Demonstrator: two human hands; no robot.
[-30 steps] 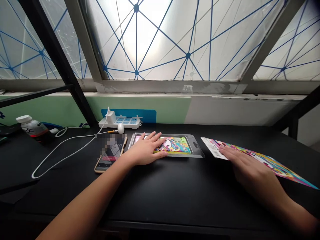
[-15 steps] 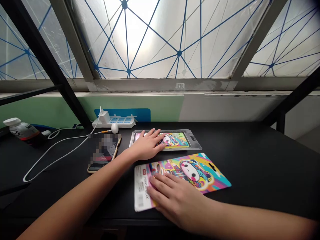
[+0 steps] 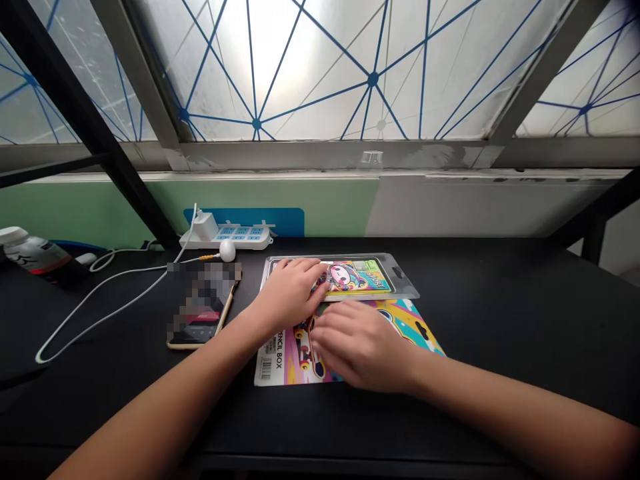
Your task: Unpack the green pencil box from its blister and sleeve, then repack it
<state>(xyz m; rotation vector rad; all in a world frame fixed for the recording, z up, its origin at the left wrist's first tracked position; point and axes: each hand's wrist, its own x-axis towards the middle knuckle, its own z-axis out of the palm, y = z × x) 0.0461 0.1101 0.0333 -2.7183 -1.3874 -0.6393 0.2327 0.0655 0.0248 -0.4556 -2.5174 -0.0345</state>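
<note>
My left hand (image 3: 287, 293) lies flat, fingers apart, on the left part of a clear plastic blister pack (image 3: 397, 283) that holds a colourful cartoon pencil box (image 3: 357, 275). Just in front of it lies a colourful printed backing card (image 3: 280, 357) marked "pencil box". My right hand (image 3: 363, 343) rests on the middle of that card with its fingers stretched out to the left, close to my left hand's fingertips. Neither hand grips anything.
A phone (image 3: 200, 307) lies left of the pack on the black desk (image 3: 500, 333). Behind it are a white power strip (image 3: 230, 237) with a charger, a white cable (image 3: 100, 307) and a round earbud (image 3: 227, 250). A bottle (image 3: 35, 257) lies at far left.
My right hand has slid the backing card from the right side of the desk to the middle, up against the blister pack. My left hand has stayed on the pack.
</note>
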